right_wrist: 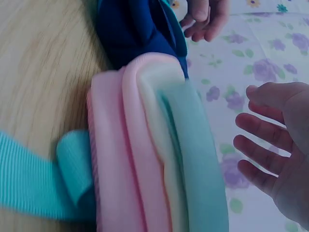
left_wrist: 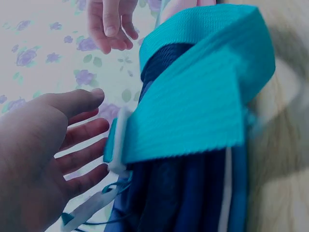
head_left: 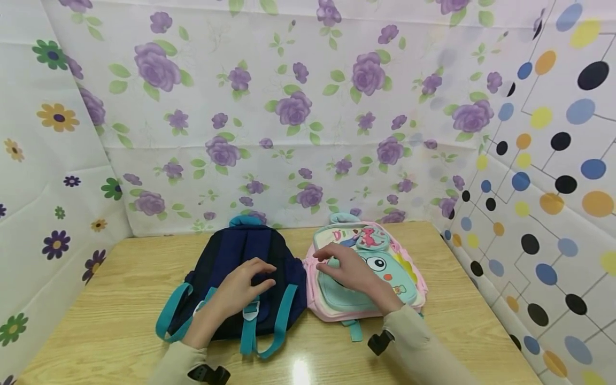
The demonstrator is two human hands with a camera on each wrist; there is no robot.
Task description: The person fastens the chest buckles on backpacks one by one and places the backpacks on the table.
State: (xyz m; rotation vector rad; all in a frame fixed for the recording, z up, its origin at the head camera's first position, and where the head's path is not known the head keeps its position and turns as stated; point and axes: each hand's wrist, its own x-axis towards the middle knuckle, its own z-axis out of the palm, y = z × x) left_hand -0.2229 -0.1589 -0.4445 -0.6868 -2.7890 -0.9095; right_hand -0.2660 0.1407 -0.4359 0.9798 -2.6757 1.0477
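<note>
A navy backpack (head_left: 231, 251) with teal straps (head_left: 284, 315) lies strap side up on the table. Against its right side lies a pink and mint backpack (head_left: 404, 278), its front with a big cartoon eye facing up. My left hand (head_left: 240, 286) hovers over the navy one, fingers loosely bent and holding nothing. Over the pink one hovers my right hand (head_left: 348, 267), also empty. In the left wrist view a gap shows between the hand (left_wrist: 58, 140) and the teal strap (left_wrist: 193, 106). The right wrist view shows the hand (right_wrist: 280, 140) apart from the mint front (right_wrist: 198, 154).
The wooden table (head_left: 120, 321) runs under both bags. Behind it hangs a cloth with purple flowers (head_left: 293, 109); a daisy-patterned cloth (head_left: 58, 214) is on the left and a dotted one (head_left: 544, 214) on the right. A mint strap (head_left: 355, 330) lies on the table's front part.
</note>
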